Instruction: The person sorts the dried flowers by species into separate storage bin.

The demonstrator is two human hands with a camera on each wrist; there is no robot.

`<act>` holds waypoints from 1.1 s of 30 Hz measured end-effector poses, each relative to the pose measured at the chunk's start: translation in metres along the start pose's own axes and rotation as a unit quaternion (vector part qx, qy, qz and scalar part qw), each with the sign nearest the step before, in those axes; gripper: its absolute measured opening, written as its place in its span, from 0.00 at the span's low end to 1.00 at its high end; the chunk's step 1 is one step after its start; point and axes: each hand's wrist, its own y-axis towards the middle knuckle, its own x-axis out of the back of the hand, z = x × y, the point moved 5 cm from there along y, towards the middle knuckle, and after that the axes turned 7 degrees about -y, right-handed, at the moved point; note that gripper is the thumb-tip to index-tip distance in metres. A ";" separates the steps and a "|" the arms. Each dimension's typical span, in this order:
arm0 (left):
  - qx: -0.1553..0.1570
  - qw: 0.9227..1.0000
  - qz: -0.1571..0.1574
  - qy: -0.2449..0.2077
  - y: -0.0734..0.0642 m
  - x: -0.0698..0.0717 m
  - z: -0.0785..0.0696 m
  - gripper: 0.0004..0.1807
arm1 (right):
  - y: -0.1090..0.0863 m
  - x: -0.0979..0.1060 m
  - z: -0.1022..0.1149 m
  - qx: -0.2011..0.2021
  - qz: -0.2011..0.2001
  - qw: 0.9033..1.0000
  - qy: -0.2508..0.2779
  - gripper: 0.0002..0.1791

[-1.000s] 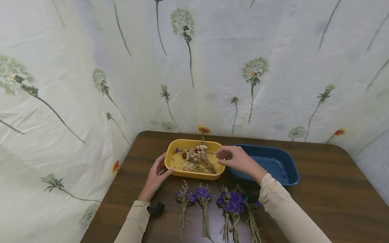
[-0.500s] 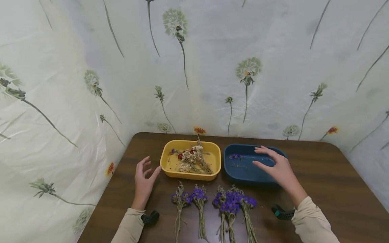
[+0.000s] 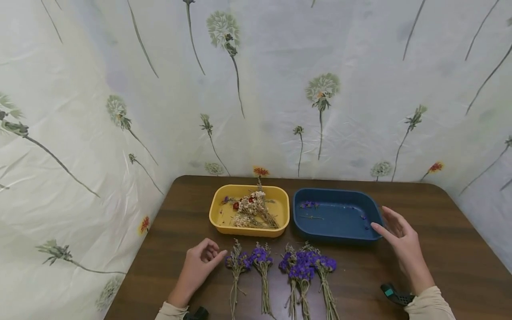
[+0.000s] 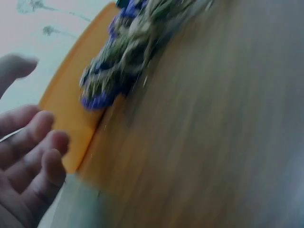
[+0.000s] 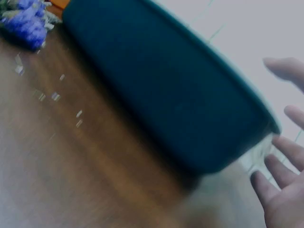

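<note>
My right hand (image 3: 404, 244) is at the right end of the blue tray (image 3: 336, 234), fingers spread and relaxed around its corner, with the thumb over the rim. A few purple petals and a thin stem lie in that tray. My left hand (image 3: 200, 266) is over the table in front of the yellow tray (image 3: 248, 231), fingers loosely bent and holding nothing. Its thumb tip is close to the leftmost bunch of purple dried flowers (image 3: 238, 261). Several more such bunches, tied with twine, lie in a row, among them the rightmost bunch (image 3: 326, 265).
Inside the yellow tray are bunches of white dried flowers (image 3: 254, 203) with dark red blooms. Both trays stand side by side near the back of the brown wooden table (image 3: 440, 222). A flower-print curtain (image 3: 272, 89) hangs behind it.
My right hand has swung from the yellow tray across to the blue tray's right end. My left hand has let go of the yellow tray's left side and come down toward the purple bunches.
</note>
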 end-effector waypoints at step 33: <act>0.125 0.971 0.194 -0.061 -0.016 -0.029 0.008 0.09 | -0.011 -0.015 -0.026 0.010 0.026 0.991 0.133 0.39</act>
